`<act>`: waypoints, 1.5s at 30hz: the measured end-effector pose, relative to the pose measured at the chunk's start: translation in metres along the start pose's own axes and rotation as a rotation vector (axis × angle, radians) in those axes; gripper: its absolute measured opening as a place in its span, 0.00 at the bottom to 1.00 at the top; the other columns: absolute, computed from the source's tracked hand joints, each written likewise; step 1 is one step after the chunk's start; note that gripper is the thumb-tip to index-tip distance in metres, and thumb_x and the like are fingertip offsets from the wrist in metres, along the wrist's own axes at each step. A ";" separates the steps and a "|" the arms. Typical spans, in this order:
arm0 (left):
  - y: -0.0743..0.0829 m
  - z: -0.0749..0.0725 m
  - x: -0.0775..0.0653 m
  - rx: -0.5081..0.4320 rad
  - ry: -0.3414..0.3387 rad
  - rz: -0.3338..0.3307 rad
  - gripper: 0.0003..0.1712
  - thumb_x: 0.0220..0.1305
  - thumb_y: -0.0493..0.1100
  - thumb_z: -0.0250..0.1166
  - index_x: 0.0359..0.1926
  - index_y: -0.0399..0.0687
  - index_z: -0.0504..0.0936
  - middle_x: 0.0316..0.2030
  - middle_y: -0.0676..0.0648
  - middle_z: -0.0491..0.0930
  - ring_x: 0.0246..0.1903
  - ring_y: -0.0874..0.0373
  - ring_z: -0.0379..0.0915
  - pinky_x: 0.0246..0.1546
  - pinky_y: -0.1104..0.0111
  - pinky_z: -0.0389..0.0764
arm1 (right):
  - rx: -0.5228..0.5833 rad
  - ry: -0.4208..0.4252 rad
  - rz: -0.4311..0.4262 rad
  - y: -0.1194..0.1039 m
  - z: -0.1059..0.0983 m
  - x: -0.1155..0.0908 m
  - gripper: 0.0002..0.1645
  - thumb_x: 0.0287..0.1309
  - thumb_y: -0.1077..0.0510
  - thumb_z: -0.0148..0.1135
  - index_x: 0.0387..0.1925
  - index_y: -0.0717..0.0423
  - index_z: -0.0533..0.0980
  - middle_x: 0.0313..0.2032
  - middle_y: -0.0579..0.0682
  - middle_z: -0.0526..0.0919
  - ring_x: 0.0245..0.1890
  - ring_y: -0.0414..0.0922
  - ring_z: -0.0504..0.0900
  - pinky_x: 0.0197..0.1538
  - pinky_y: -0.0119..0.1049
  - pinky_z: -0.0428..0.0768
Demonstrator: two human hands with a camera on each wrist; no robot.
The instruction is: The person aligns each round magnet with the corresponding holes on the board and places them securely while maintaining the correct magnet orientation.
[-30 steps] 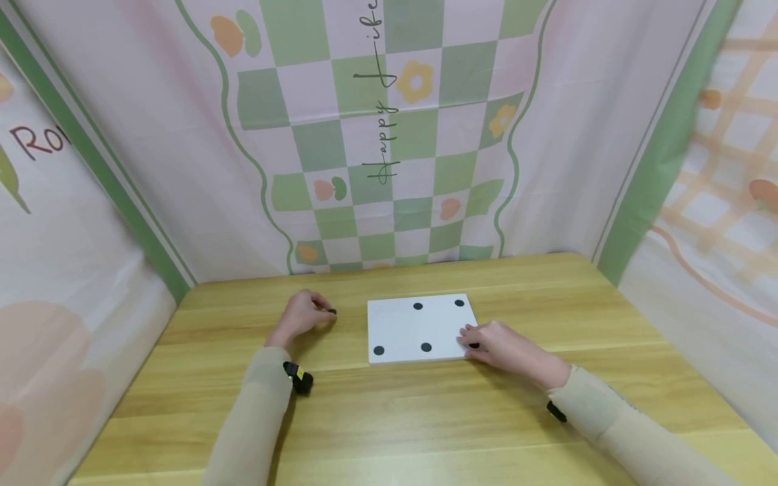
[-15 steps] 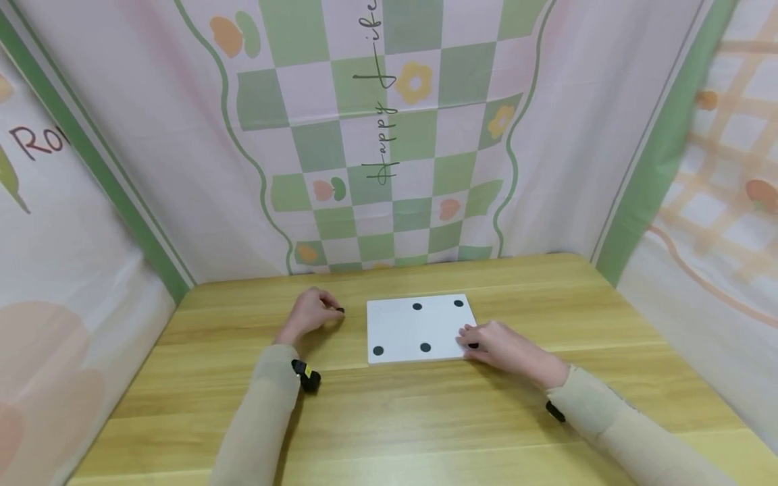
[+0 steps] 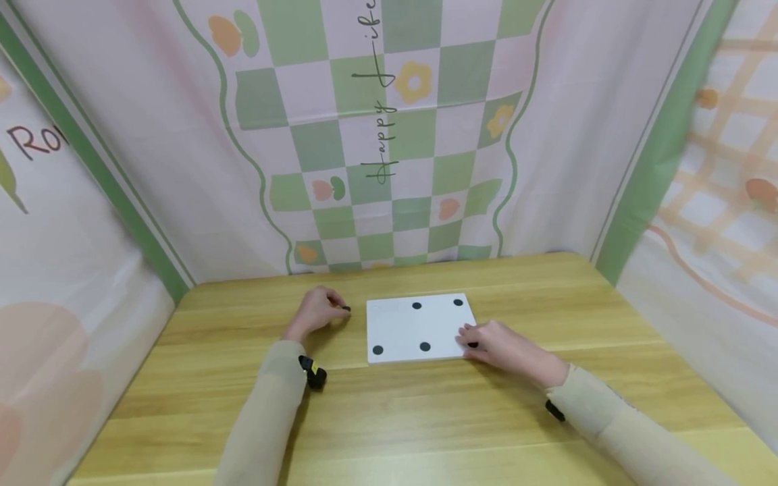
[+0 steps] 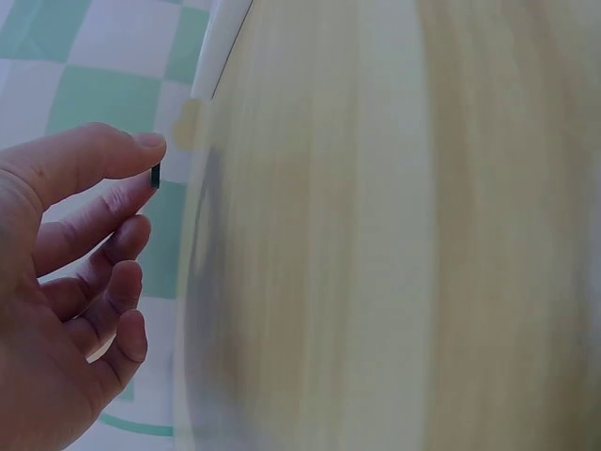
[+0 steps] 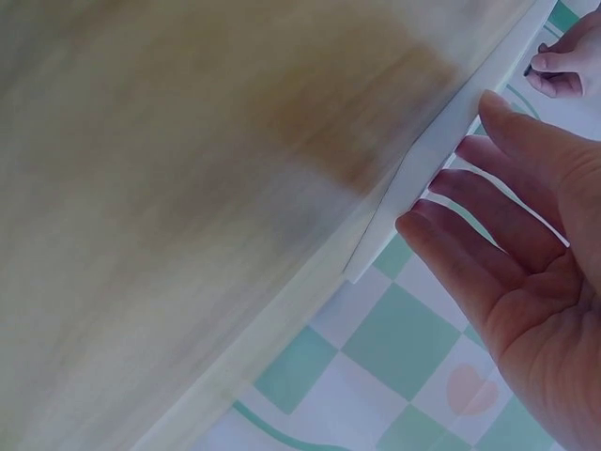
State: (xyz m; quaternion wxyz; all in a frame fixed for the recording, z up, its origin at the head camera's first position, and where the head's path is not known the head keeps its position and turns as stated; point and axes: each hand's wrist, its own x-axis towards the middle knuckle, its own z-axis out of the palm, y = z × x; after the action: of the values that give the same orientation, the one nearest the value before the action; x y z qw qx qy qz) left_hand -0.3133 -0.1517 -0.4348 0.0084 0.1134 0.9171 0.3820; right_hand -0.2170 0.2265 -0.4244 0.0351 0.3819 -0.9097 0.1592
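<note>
My left hand [image 3: 317,312] pinches a small thin black disc [image 4: 156,177] between thumb and index finger, with its other fingers loosely bent. It hovers just left of the white rectangular board [image 3: 395,327], apart from it. Several black round dots [image 3: 425,346] lie on the board: two along its far edge, the others along its near edge. At the board's right end, my right hand [image 3: 501,346] rests on the near corner and partly covers one dot. In the right wrist view its fingers [image 5: 498,211] are extended and touch the board's edge.
The board lies flat on a wood-grain table [image 3: 389,418]. Behind the table hangs a green-and-white checked cloth [image 3: 365,182]; more printed cloth closes in the left and right sides. Each wrist wears a small black device [image 3: 313,373].
My left hand has moved to the right, nearer the board's left edge, still pinching the disc. My right hand and the board have stayed in place.
</note>
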 end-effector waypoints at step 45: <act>0.021 0.021 0.018 -0.012 -0.067 -0.005 0.05 0.51 0.43 0.73 0.30 0.48 0.86 0.29 0.50 0.82 0.28 0.58 0.72 0.28 0.71 0.74 | -0.008 0.009 -0.006 0.001 0.000 0.000 0.11 0.54 0.63 0.66 0.41 0.60 0.82 0.46 0.60 0.84 0.50 0.56 0.82 0.50 0.45 0.82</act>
State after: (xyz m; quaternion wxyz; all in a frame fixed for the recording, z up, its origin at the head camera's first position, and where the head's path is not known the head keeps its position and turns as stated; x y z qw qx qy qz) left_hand -0.3240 -0.1189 -0.4332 0.0409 0.1239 0.9144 0.3833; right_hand -0.2178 0.2266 -0.4248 0.0411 0.3836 -0.9091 0.1572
